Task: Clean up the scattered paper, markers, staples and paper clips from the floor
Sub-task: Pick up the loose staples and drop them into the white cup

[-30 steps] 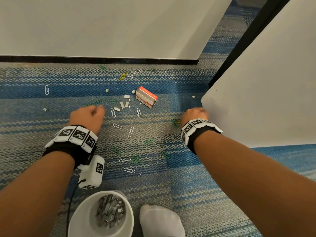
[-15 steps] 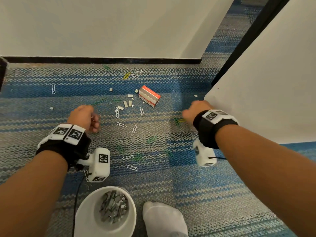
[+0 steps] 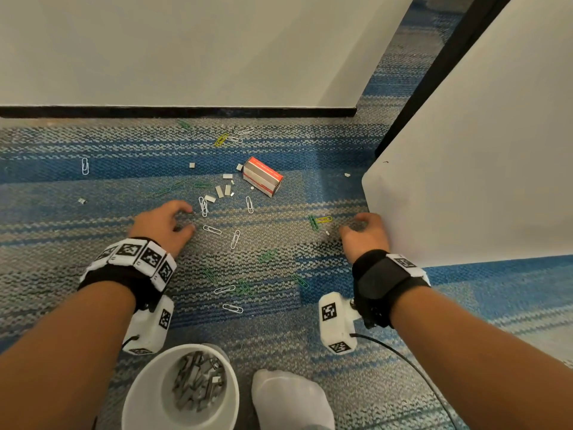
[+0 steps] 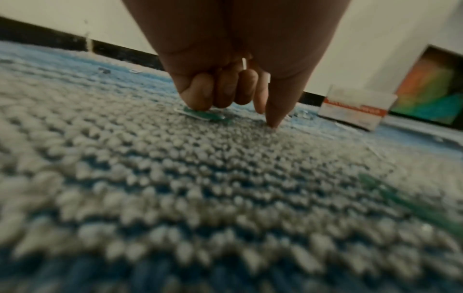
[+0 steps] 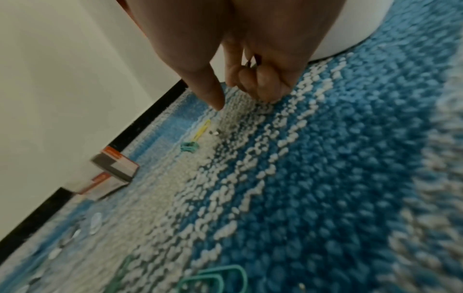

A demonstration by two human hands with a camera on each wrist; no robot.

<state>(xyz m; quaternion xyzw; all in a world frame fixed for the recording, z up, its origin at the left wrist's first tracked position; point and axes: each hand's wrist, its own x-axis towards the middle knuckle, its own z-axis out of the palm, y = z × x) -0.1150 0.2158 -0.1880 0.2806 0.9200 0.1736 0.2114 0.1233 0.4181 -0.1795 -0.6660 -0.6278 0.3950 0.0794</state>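
Note:
Paper clips and staple strips [image 3: 220,192] lie strewn over the blue-grey carpet around a red and white staple box [image 3: 263,180] [image 4: 355,109] [image 5: 115,164]. My left hand [image 3: 167,221] [image 4: 240,103] has curled fingers, with tips and thumb down on the carpet beside silver clips [image 3: 203,206]. A green clip [image 4: 203,115] lies at its fingertips. My right hand [image 3: 362,231] [image 5: 245,95] also has curled fingers and a thumb pointing down. It is just right of a small staple bit [image 3: 327,233] [image 5: 215,132] and a yellow-green clip pair [image 3: 319,221] [image 5: 195,138]. I see nothing held in either hand.
A white cup [image 3: 139,383] with staples in it stands on the carpet near me, beside a white-socked foot [image 3: 288,398]. A white rounded-corner panel [image 3: 465,181] rises right of my right hand. The wall with its black skirting [image 3: 186,112] runs behind the scatter.
Both hands have gone from raised fists to fingertips down on the carpet. The right wrist has rolled outward and the hand has moved slightly left, away from the panel's corner.

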